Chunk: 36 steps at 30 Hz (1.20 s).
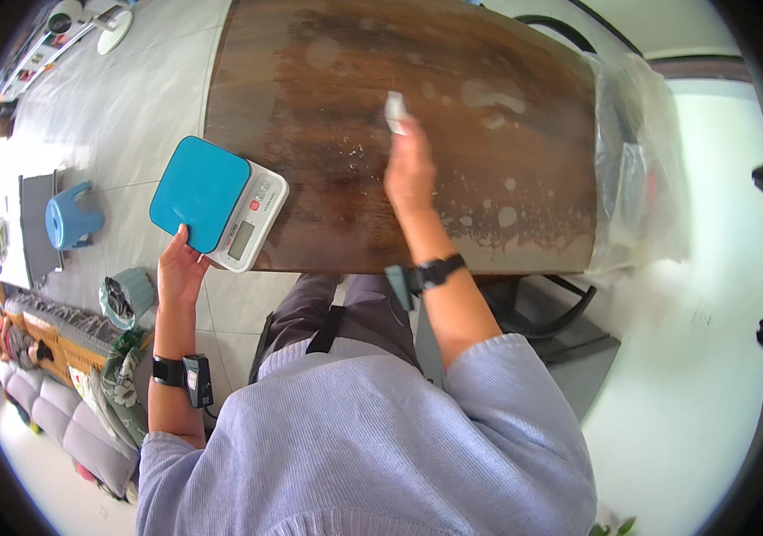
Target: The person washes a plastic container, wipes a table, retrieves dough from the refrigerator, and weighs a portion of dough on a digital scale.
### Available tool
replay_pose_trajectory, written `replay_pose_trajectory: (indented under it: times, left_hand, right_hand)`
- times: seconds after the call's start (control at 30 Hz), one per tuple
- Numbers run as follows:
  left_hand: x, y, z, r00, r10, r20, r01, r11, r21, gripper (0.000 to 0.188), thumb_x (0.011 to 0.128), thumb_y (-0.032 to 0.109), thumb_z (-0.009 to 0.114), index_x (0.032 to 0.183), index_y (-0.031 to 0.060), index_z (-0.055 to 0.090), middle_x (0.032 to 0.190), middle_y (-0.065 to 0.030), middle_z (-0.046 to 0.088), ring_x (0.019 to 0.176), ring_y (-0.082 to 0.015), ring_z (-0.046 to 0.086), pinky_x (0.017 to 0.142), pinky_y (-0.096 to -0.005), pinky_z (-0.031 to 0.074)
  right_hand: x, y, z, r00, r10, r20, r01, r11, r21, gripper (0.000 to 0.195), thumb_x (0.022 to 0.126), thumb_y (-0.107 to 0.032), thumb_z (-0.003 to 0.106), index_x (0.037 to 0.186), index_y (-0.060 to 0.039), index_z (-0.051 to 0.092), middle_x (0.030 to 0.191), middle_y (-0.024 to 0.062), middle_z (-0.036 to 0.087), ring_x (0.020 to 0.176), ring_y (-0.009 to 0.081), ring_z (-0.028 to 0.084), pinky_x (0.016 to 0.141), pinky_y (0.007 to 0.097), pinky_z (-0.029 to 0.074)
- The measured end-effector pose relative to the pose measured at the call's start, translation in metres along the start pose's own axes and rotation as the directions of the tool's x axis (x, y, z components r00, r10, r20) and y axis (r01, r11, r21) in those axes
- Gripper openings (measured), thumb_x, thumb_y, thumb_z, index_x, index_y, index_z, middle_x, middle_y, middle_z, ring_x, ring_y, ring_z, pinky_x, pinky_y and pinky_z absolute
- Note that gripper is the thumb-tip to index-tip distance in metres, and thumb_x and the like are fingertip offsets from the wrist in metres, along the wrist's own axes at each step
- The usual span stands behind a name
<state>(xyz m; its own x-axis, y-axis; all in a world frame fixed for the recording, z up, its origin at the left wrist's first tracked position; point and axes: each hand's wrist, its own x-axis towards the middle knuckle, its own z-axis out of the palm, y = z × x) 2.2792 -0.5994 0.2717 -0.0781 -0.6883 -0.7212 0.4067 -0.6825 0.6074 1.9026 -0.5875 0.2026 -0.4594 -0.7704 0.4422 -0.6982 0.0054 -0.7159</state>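
Observation:
My left hand (pixel 181 271) grips the near left edge of a kitchen scale (pixel 202 194) with a blue platform and a white body, its thumb on the platform's edge. The scale is at the left end of a dark wooden table (pixel 368 60), partly past the edge. Over the middle of the table my right hand (pixel 412 167), slightly blurred, holds a small white piece (pixel 395 110), perhaps folded tissue, between its fingers. White crumbs (pixel 353 151) lie on the wood just left of this hand. Pale spots and blotches mark the tabletop on the right.
Clear plastic sheeting (pixel 636 167) hangs at the table's right end. A dark chair (pixel 555 321) stands below the near right edge. On the tiled floor to the left are a blue stool (pixel 70 216) and a lined waste bin (pixel 143 295). A grey sofa (pixel 66 415) lies farther down left.

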Motion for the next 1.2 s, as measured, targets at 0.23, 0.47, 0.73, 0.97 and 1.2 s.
replay_pose_trajectory:
  times: [0.23,0.47,0.73,0.97,1.2]
  left_hand:
    - [0.033,0.014,0.017,0.982,-0.072,0.172,0.042,0.984,0.172,0.037,0.090,0.032,0.057,0.117,0.0074,0.053,0.111,-0.0060,0.060,0.101,-0.0189,0.055,0.088,-0.0355,0.043]
    - [0.087,0.017,0.125,0.961,-0.109,0.255,0.034,0.959,0.283,0.031,0.089,0.030,0.058,0.110,0.0066,0.055,0.103,-0.0059,0.061,0.095,-0.0175,0.058,0.084,-0.0330,0.044]
    - [0.188,0.013,0.218,0.940,-0.137,0.314,0.077,0.977,0.197,0.032,0.086,0.020,0.065,0.110,0.0032,0.053,0.103,-0.0079,0.060,0.095,-0.0211,0.058,0.085,-0.0336,0.046]
    - [0.228,0.017,0.239,0.941,-0.142,0.309,0.060,0.964,0.260,0.033,0.085,0.021,0.067,0.111,0.0044,0.053,0.106,-0.0098,0.059,0.100,-0.0222,0.056,0.088,-0.0354,0.045]
    - [0.273,0.029,0.224,0.955,-0.061,0.292,-0.051,0.931,0.363,0.025,0.086,0.014,0.065,0.106,0.0021,0.055,0.103,-0.0083,0.059,0.094,-0.0215,0.058,0.087,-0.0401,0.047]
  right_hand:
    - [-0.078,0.147,-0.178,0.980,0.070,-0.187,-0.178,0.736,-0.653,0.030,0.094,-0.017,0.043,0.119,-0.0007,0.051,0.115,0.0180,0.056,0.108,0.0370,0.050,0.095,0.0458,0.039]
    - [-0.040,0.000,-0.034,0.908,0.184,0.376,-0.023,0.918,-0.395,0.029,0.081,-0.012,0.058,0.107,-0.0023,0.052,0.109,0.0166,0.051,0.107,0.0350,0.046,0.087,0.0481,0.037]
    - [-0.057,0.022,-0.056,0.998,0.021,-0.051,-0.028,0.991,-0.129,0.035,0.086,-0.005,0.056,0.119,0.0001,0.049,0.121,0.0198,0.052,0.119,0.0398,0.045,0.101,0.0462,0.036]
    - [-0.084,0.196,-0.285,0.937,0.127,-0.324,-0.326,0.647,-0.689,0.033,0.097,-0.015,0.040,0.124,0.0014,0.048,0.129,0.0213,0.049,0.124,0.0383,0.041,0.105,0.0438,0.034]
    - [-0.104,0.241,-0.302,0.874,0.408,-0.264,-0.451,0.479,-0.753,0.047,0.098,-0.029,0.036,0.135,-0.0011,0.038,0.141,0.0195,0.036,0.132,0.0372,0.029,0.109,0.0435,0.024]
